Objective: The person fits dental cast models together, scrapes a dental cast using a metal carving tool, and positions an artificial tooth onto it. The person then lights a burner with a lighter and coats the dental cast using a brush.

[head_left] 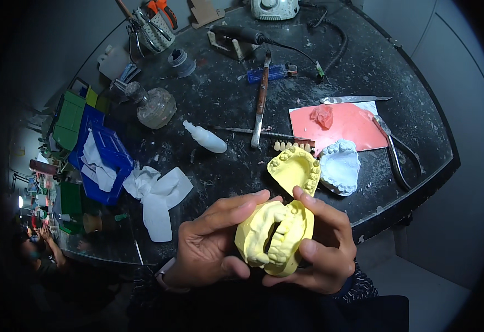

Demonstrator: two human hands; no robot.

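Above the table's near edge, two yellow dental casts are held with their tooth sides facing, and a dark gap shows between them. My left hand (206,240) is closed round the left dental cast (251,229), fingers along its top and thumb low. The right dental cast (290,243), with a row of teeth showing, is gripped by my right hand (330,252). Just beyond my fingers lies another yellow cast (294,170), teeth up, beside a pale blue-white cast (340,167). A strip of artificial teeth (294,146) lies behind them.
Right of centre lie a pink wax sheet (352,130), a wax lump (322,117), a knife (355,99) and pliers (391,146). Farther back are a wooden-handled tool (262,97) and blue lighter (268,73). A white bottle (206,137), tissue (159,193) and blue box (106,160) stand left.
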